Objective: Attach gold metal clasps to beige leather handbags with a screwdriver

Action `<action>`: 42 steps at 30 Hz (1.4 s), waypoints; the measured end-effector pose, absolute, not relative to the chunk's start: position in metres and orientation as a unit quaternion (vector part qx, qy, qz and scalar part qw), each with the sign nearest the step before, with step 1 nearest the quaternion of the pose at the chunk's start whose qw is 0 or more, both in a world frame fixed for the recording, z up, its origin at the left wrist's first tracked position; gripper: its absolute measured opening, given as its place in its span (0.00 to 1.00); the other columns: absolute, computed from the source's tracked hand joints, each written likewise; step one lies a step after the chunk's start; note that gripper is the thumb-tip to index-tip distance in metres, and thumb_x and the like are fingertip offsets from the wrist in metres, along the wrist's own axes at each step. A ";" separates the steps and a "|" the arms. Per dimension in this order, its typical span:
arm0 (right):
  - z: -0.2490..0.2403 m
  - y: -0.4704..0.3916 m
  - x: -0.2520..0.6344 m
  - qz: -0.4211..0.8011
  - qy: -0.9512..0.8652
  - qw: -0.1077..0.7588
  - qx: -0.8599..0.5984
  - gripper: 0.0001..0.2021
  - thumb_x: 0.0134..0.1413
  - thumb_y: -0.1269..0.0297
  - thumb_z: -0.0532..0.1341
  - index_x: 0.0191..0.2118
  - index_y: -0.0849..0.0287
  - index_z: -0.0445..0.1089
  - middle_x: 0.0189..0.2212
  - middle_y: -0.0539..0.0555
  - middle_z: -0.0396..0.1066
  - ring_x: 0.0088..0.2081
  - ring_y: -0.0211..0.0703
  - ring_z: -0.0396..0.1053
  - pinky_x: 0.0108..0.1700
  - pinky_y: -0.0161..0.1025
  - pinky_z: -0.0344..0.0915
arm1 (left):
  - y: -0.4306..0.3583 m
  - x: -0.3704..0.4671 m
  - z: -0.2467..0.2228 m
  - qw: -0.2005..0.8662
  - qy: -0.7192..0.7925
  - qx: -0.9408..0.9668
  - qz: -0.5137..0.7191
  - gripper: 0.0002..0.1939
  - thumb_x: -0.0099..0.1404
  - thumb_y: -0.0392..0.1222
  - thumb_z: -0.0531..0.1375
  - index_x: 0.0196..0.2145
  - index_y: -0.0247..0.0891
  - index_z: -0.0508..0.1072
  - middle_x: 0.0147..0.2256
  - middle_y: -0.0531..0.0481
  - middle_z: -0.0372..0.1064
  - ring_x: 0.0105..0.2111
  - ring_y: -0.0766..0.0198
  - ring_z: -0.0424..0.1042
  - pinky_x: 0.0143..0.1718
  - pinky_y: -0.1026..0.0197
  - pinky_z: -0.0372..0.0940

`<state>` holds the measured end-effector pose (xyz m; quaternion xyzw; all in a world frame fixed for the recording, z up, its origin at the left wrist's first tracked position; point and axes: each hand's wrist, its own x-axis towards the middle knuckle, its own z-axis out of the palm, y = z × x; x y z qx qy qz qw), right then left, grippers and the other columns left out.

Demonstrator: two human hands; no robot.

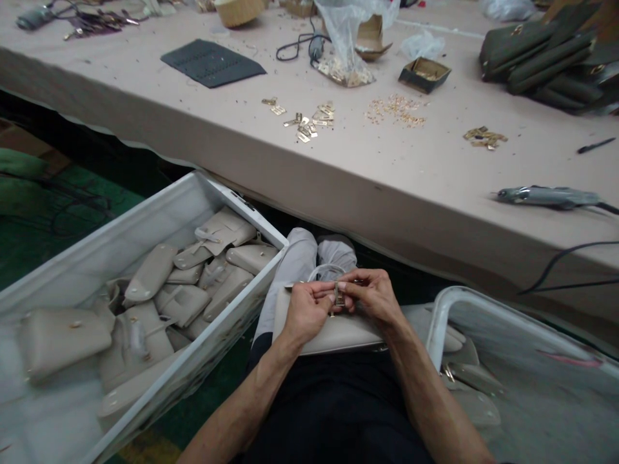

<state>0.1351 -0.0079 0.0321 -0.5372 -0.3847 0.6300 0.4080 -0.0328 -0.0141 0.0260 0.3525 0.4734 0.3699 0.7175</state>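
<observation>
A cream handbag (324, 338) lies across my lap, its thin handle loop pointing toward the table. Over its upper edge, my left hand (309, 310) and my right hand (370, 293) meet with fingers pinched together. Between their fingertips is a small gold metal plate (340, 296), probably a bag fitting, held upright. Both hands touch it; fingers cover part of its edges. Just below the plate, a small gold piece shows on the bag.
A white bin (236, 303) of cream bags stands at left, another bin (438, 316) at right. On the table (338, 167) lie gold plates (305, 127), tiny gold pieces (396, 109), an electric screwdriver (546, 196), its cord, a black pad (213, 62) and dark bags (536, 58).
</observation>
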 end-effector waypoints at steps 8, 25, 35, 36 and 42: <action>0.027 -0.012 0.137 0.645 -0.375 0.441 -0.498 0.13 0.50 0.59 0.74 0.34 0.65 0.81 0.17 0.54 0.70 0.18 0.38 0.66 0.21 0.34 0.66 | -0.014 -0.032 0.019 0.708 0.475 0.374 0.365 0.21 0.61 0.36 0.64 0.50 0.25 0.80 0.39 0.36 0.83 0.36 0.55 0.83 0.39 0.60 0.80; 0.027 -0.019 0.135 0.579 -0.420 0.404 -0.570 0.16 0.50 0.53 0.74 0.35 0.62 0.81 0.17 0.51 0.69 0.17 0.37 0.65 0.18 0.31 0.60 | -0.015 -0.031 0.026 0.727 0.479 0.334 0.361 0.23 0.58 0.39 0.67 0.50 0.22 0.78 0.35 0.36 0.83 0.32 0.55 0.83 0.38 0.59 0.80; 0.022 -0.021 0.132 0.547 -0.443 0.396 -0.590 0.12 0.49 0.56 0.73 0.32 0.60 0.80 0.23 0.54 0.73 0.22 0.39 0.65 0.21 0.35 0.59 | -0.018 -0.026 0.025 0.692 0.516 0.353 0.361 0.18 0.56 0.40 0.70 0.44 0.29 0.78 0.27 0.46 0.80 0.25 0.60 0.80 0.30 0.62 0.78; 0.021 -0.022 0.131 0.528 -0.455 0.401 -0.595 0.11 0.50 0.56 0.72 0.32 0.60 0.81 0.26 0.54 0.74 0.24 0.40 0.67 0.23 0.35 0.61 | -0.018 -0.026 0.025 0.688 0.523 0.349 0.363 0.19 0.55 0.39 0.70 0.45 0.29 0.78 0.26 0.47 0.79 0.24 0.60 0.80 0.28 0.62 0.77; 0.029 -0.027 0.138 0.355 -0.637 0.457 -0.509 0.04 0.61 0.65 0.67 0.39 0.55 0.81 0.41 0.57 0.76 0.41 0.47 0.74 0.42 0.42 0.72 | -0.014 -0.020 0.034 0.676 0.548 0.290 0.398 0.24 0.53 0.37 0.69 0.49 0.30 0.78 0.25 0.48 0.79 0.22 0.60 0.78 0.23 0.64 0.74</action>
